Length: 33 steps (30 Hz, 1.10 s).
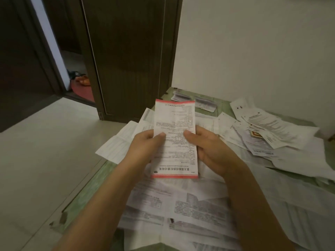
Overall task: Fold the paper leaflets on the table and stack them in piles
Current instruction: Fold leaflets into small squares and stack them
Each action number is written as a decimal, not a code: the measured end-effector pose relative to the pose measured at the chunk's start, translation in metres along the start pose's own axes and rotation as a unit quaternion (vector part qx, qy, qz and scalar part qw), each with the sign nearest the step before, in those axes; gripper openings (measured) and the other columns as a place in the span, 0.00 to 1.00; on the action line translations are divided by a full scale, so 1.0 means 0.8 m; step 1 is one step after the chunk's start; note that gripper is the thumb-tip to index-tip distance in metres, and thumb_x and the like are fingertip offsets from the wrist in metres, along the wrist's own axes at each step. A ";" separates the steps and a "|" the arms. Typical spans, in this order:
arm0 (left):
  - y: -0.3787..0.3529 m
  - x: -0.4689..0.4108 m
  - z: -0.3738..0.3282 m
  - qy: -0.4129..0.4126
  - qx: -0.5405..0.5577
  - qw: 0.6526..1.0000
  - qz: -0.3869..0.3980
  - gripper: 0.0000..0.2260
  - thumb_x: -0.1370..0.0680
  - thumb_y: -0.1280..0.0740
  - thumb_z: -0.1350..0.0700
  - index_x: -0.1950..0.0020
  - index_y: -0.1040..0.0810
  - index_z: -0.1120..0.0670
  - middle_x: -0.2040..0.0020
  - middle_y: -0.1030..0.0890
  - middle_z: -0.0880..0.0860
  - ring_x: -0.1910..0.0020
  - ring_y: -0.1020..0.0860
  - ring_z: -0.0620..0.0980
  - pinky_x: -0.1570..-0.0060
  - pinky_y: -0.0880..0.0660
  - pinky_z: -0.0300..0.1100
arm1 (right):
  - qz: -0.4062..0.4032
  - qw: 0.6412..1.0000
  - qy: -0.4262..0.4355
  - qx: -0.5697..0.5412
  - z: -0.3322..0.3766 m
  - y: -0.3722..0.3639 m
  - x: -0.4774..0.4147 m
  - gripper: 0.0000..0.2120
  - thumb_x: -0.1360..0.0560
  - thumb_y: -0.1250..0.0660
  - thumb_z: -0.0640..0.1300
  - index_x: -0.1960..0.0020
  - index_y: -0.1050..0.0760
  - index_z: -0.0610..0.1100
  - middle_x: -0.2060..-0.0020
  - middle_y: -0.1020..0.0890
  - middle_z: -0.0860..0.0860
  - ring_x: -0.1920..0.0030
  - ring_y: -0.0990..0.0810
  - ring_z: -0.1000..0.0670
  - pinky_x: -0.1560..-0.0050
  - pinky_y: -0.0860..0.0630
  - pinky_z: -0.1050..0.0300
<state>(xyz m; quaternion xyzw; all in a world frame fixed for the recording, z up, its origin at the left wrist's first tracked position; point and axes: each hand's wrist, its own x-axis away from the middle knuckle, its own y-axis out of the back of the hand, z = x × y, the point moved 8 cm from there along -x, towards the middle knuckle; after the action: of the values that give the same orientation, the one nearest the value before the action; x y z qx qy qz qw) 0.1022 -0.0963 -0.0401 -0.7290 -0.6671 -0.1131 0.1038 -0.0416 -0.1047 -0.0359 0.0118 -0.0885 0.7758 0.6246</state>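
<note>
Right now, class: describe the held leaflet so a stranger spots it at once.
Find the green table strewn with white sheets. Above it, the left hand and right hand hold one narrow leaflet; red bands at both ends set it apart.

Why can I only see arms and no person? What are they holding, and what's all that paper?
There is no machine here. The camera sits on a person's head and looks down, so you see only their two arms. The left hand and the right hand each pinch one side of a long leaflet with red edges, holding it up over the table. Many unfolded leaflets lie spread across the table. At its far edge sit small piles of folded ones. Behind is a dark door.
</note>
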 end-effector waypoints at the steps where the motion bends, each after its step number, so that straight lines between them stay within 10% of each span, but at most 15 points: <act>1: 0.001 -0.002 0.003 0.013 0.022 1.000 -0.001 0.05 0.20 0.38 0.56 0.50 0.22 0.54 0.52 0.16 0.52 0.53 0.17 0.53 0.48 0.21 0.52 | 0.004 1.000 0.000 0.005 0.000 0.000 0.001 0.10 0.24 0.37 0.40 0.44 0.25 0.47 0.49 0.16 0.49 0.47 0.18 0.46 0.47 0.21 0.48; 6: -0.002 -0.003 0.007 0.059 0.111 0.991 0.037 0.09 0.20 0.42 0.64 0.48 0.23 0.56 0.53 0.16 0.55 0.56 0.17 0.54 0.58 0.20 0.47 | -0.003 1.000 -0.001 -0.010 0.001 0.009 0.002 0.13 0.24 0.41 0.29 0.44 0.24 0.40 0.50 0.17 0.43 0.49 0.18 0.43 0.48 0.20 0.49; 10: -0.007 0.007 0.001 0.057 0.120 0.990 0.052 0.06 0.24 0.34 0.63 0.50 0.19 0.56 0.59 0.16 0.53 0.65 0.17 0.52 0.69 0.20 0.42 | -0.056 0.997 0.011 0.054 0.001 0.021 0.000 0.22 0.24 0.43 0.30 0.68 0.20 0.48 0.58 0.20 0.42 0.57 0.24 0.43 0.65 0.28 0.56; 15: -0.011 0.008 0.009 0.099 0.198 0.974 0.041 0.09 0.19 0.43 0.52 0.50 0.27 0.55 0.56 0.19 0.57 0.56 0.20 0.56 0.56 0.22 0.47 | -0.081 0.992 0.035 0.089 0.007 0.021 0.001 0.20 0.24 0.47 0.29 0.68 0.28 0.45 0.64 0.26 0.44 0.67 0.28 0.48 0.74 0.35 0.62; 20: -0.013 0.014 0.010 0.084 0.130 0.987 0.036 0.07 0.23 0.34 0.56 0.47 0.24 0.57 0.56 0.19 0.54 0.59 0.19 0.51 0.67 0.20 0.42 | -0.088 0.993 0.043 0.069 0.014 0.013 0.008 0.18 0.23 0.46 0.31 0.64 0.25 0.45 0.64 0.23 0.47 0.64 0.26 0.48 0.71 0.31 0.62; 25: 0.013 0.013 0.011 0.015 0.116 0.991 -0.070 0.08 0.25 0.32 0.63 0.53 0.25 0.51 0.54 0.20 0.51 0.56 0.21 0.49 0.61 0.21 0.43 | -0.065 0.998 -0.017 -0.019 -0.002 0.004 0.006 0.14 0.20 0.44 0.51 0.39 0.27 0.46 0.48 0.17 0.43 0.48 0.18 0.44 0.45 0.23 0.47; 33: 0.008 0.016 0.008 -0.001 0.159 0.986 -0.041 0.06 0.26 0.32 0.63 0.53 0.24 0.53 0.53 0.20 0.53 0.56 0.20 0.50 0.61 0.21 0.43 | -0.050 0.995 -0.048 0.077 -0.009 -0.003 0.009 0.10 0.26 0.32 0.40 0.46 0.24 0.48 0.50 0.17 0.44 0.48 0.19 0.43 0.45 0.22 0.47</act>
<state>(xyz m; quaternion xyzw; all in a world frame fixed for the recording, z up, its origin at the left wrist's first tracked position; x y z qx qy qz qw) 0.1095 -0.0827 -0.0425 -0.6749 -0.7063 -0.0090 0.2132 -0.0404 -0.0961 -0.0414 0.1009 -0.0577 0.7463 0.6553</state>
